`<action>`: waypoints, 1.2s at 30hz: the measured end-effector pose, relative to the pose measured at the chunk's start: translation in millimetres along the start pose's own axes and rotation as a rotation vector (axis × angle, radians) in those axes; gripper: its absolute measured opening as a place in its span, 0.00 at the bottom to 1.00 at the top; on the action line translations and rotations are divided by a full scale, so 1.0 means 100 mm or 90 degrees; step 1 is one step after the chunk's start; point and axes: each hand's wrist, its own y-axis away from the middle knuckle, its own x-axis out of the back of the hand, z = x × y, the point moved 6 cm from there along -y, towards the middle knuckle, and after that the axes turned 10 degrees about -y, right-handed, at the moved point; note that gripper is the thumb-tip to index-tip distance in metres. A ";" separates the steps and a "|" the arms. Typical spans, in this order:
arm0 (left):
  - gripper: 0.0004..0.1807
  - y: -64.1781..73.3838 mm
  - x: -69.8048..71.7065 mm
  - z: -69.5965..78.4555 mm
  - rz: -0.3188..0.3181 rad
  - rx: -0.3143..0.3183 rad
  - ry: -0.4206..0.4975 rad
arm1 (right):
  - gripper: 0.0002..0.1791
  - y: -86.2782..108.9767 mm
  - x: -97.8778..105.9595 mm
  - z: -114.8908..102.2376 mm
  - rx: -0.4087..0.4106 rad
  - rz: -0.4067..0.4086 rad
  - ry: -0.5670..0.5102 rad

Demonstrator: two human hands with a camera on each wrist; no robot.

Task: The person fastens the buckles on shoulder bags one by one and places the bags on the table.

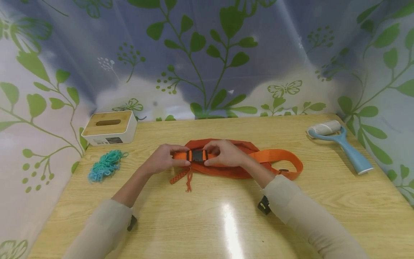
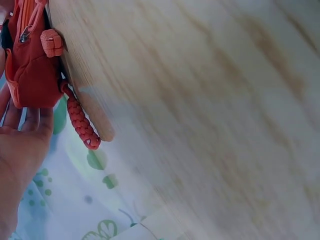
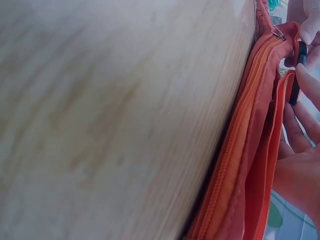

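A red-orange waist pack (image 1: 226,173) lies on the wooden table, its orange strap (image 1: 275,155) looping out to the right. Across its front a black side-release buckle (image 1: 198,155) joins the strap ends. My left hand (image 1: 164,158) pinches the buckle's left end and strap between thumb and fingers. From the other side my right hand (image 1: 224,153) pinches the buckle's right end. A braided cord (image 2: 82,122) hangs off the pack's end in the left wrist view. The right wrist view shows the pack's zipper (image 3: 235,135) and the buckle (image 3: 299,75) edge-on.
A white tissue box with a wooden lid (image 1: 108,127) stands at the back left. In front of it lies a teal yarn bundle (image 1: 106,165). A blue-handled lint roller (image 1: 346,144) rests at the right. Leaf-patterned curtains (image 1: 207,57) enclose the table (image 1: 161,223).
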 end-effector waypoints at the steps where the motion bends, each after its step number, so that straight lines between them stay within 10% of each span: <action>1: 0.30 0.00 0.00 0.00 -0.001 0.001 -0.001 | 0.26 0.00 0.00 0.00 0.001 -0.002 -0.002; 36: 0.26 0.02 -0.08 -0.07 -0.083 -0.009 0.018 | 0.28 -0.03 -0.16 0.04 -0.047 -0.070 0.044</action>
